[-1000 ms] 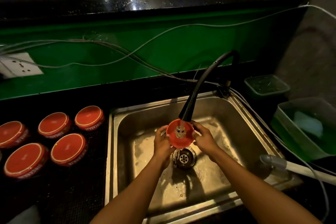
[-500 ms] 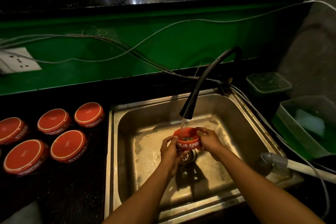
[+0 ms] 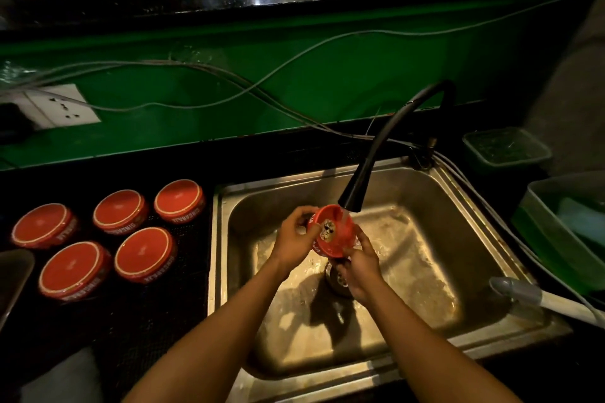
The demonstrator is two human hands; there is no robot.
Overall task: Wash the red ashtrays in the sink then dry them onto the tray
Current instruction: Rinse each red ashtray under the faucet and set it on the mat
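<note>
The small round red ashtray with a printed emblem in its bowl is held over the middle of the stainless steel sink, tilted so its hollow faces the camera, directly under the nozzle of the curved black faucet, whose stream runs into its far right rim. It looks rigid, and it is wet and glossy, so probably slippery and likely to chip if dropped on the steel; the rim and outer wall seem the safest places to hold it.

The left hand sits at its left edge, fingers curled round the rim with the thumb near the emblem. The right hand cups it from below on the near right side, fingers wrapped under the base. Beneath them lies the round metal drain.

To the left, five upturned red ashtrays rest base up, apart from one another, on a dark mesh tray. To the right stand green plastic tubs; grey cables trail across the far green wall.
</note>
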